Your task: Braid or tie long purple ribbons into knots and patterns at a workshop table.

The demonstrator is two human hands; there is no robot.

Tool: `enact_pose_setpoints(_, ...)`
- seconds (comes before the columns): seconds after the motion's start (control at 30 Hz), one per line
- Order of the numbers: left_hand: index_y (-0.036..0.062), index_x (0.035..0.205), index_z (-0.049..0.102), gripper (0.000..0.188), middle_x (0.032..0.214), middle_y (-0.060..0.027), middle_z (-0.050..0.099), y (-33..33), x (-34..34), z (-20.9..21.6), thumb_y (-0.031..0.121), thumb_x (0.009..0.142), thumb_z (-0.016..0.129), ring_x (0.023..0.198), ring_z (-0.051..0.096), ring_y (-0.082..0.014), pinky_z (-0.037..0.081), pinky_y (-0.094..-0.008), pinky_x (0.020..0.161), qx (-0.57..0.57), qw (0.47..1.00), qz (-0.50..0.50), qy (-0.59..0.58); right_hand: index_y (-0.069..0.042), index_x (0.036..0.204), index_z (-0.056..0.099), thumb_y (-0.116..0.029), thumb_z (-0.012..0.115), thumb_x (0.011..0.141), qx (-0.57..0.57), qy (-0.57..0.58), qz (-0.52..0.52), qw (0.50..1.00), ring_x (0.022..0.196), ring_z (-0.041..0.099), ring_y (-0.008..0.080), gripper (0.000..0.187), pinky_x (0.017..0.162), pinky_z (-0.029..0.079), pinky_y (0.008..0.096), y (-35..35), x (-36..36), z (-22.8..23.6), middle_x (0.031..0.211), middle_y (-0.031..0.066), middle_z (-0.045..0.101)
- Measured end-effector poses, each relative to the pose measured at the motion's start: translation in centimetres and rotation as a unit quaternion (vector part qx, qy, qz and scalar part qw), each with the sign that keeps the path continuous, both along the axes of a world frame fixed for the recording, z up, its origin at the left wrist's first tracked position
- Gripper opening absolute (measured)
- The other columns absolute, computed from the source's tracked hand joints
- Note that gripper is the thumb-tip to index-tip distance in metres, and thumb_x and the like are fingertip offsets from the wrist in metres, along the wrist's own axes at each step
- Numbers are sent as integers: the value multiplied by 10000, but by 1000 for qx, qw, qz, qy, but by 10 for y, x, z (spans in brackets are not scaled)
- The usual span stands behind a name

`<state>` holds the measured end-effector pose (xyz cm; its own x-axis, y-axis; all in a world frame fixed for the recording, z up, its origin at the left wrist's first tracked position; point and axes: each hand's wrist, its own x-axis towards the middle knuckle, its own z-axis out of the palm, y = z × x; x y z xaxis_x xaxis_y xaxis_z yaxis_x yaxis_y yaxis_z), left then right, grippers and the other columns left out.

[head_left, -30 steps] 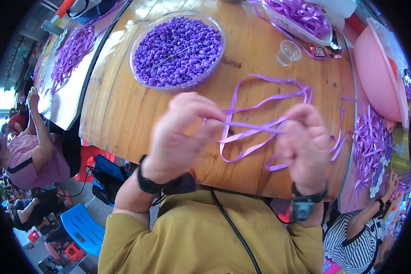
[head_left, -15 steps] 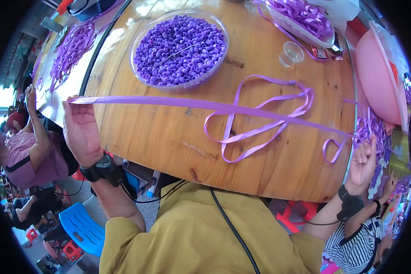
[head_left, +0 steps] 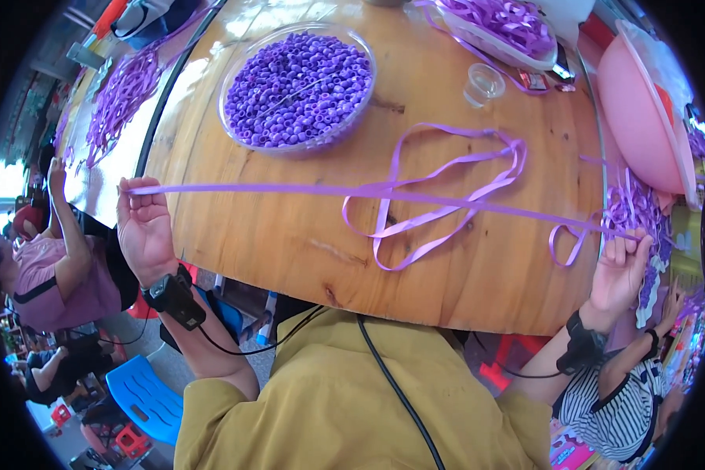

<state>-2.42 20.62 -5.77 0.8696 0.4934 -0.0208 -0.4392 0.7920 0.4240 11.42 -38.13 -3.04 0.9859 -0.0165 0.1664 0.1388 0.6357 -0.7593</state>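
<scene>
The person's two hands are well apart, the left hand [head_left: 146, 231] by the bench's left edge and the right hand [head_left: 623, 270] by its right edge, and each is pinched on the same purple ribbon [head_left: 305, 189]. It runs between them as a nearly straight line, sloping down a little toward the right, with the fingers curled under and the palms turned up. A black wristband device [head_left: 174, 301] sits on the left wrist and a dark strapped unit [head_left: 581, 345] on the right. Below the taut strip, a looped ribbon [head_left: 517, 146] lies loosely on the wooden bench [head_left: 290, 258], gathered at what looks like a knot; I can't tell whether it joins the one being held. A smaller loop [head_left: 568, 247] curls near the right hand. Farther up the bench stands a clear round tub [head_left: 374, 78] full of purple beads [head_left: 298, 90], with a small clear cup [head_left: 484, 84] off to its right and, past that, a white container [head_left: 493, 48] heaped with more ribbon. Beyond the right edge I see a big pink basin [head_left: 642, 110] tipped on its side and a tangle of purple strips [head_left: 634, 204]; another heap [head_left: 125, 98] spreads at the upper left. A co-worker in a mauve shirt [head_left: 66, 282] sits to the left, another in a striped top [head_left: 615, 411] to the right, and a blue seat [head_left: 143, 398] stands at lower left.
</scene>
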Motion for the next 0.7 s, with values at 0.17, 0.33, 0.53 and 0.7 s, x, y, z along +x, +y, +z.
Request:
enact_pose_setpoints(0.17, -24, 962, 543, 157, 940, -92, 578, 19, -2, -5, 99, 906, 462, 890, 563, -185, 385, -112, 503, 36, 994, 85, 60, -20, 906, 513, -204, 444, 933, -13, -45, 15, 999, 574, 384, 86, 198, 610, 377, 234, 27, -6, 15, 711, 10, 468)
enact_pose_setpoints(0.33, -23, 1013, 536, 178, 946, -90, 590, 17, 3, 5, 87, 902, 452, 956, 550, -211, 462, -263, 729, 52, 998, -34, 7, -47, 878, 489, -208, 394, 946, 164, 64, -92, 980, 628, 408, 120, 198, 862, 375, 347, 60, 1, 31, 674, -5, 383)
enact_pose_setpoints(0.53, 0, 1178, 436, 296, 869, -44, 541, -49, 42, 33, 77, 893, 456, 784, 483, -133, 422, -285, 715, 135, 989, 29, 55, -38, 970, 459, -247, 404, 938, -33, 1, 157, 987, 536, 294, 63, 219, 513, 288, 211, 120, -11, 39, 660, -27, 329)
enact_pose_setpoints(0.7, -6, 1175, 468, 301, 836, -16, 536, -130, 66, 42, 92, 891, 448, 602, 402, -71, 366, -236, 578, 268, 957, -93, 59, -11, 1020, 482, -264, 456, 914, -197, 14, 198, 960, 582, 315, 51, 275, 542, 283, 200, 172, -38, 28, 715, -21, 383)
